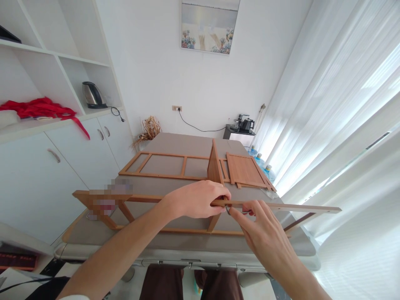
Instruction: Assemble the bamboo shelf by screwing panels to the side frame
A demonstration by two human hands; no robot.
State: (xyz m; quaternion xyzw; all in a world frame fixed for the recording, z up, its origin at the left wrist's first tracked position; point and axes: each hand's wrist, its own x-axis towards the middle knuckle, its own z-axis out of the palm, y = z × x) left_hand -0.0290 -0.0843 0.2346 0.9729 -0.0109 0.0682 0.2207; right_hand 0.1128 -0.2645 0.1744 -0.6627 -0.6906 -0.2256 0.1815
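Observation:
My left hand [200,199] is closed around the top rail of a wooden frame [300,207] that stands on its side along the near part of the table. Its fingers wrap the rail where an upright wooden panel [215,164] meets it. Just to the right, my right hand [264,223] pinches a small metal hex key [227,210], whose bent end is at the rail near that joint. Whether its tip sits in a screw is too small to tell. Behind, a second wooden frame [162,177] lies on the table, partly hidden by the panel.
The grey-topped table [187,141] carries wooden panels [246,168] at its right. Water bottles [268,170] stand beyond the right edge, near white curtains [312,116]. White cabinets [75,154] line the left. A kettle [93,96] sits on a shelf, and a coffee maker [243,123] stands at the back.

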